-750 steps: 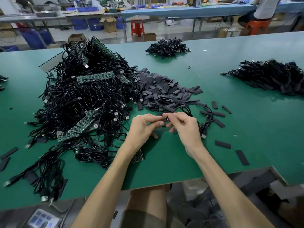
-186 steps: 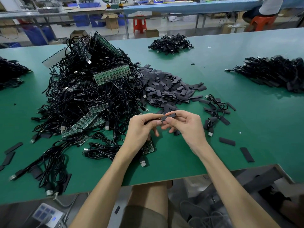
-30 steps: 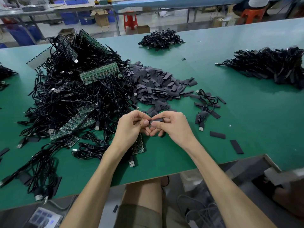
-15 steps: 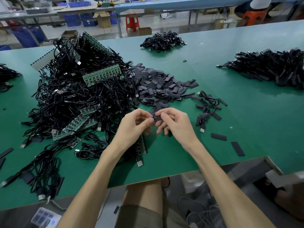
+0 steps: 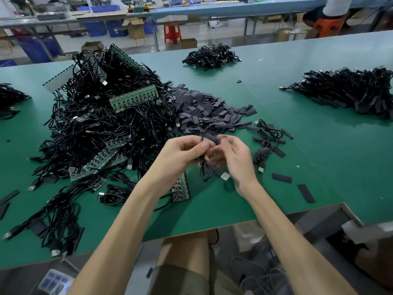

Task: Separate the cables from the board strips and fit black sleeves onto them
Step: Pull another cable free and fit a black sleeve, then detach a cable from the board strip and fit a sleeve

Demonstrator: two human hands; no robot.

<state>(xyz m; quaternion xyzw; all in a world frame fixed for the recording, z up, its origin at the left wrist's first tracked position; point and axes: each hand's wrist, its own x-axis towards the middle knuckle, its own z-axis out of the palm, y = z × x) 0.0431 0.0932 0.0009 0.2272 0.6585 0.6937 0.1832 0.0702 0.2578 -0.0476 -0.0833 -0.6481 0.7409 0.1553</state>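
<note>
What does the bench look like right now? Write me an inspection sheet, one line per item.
Surface: green bench, bare along its near right part.
Job's things: big cable heap with board strips tangled in it on the left; sleeve pile behind the hands; one coiled cable on the bench right of the hands.
Clutter: loose sleeves scattered near right and far left.
Hands: left hand pinches a cable that dangles below it; right hand close beside it, grip blurred.
Cables: further piles at far centre, right and left edge.
Surroundings: other benches, blue bins, red stool, a seated person.
</note>
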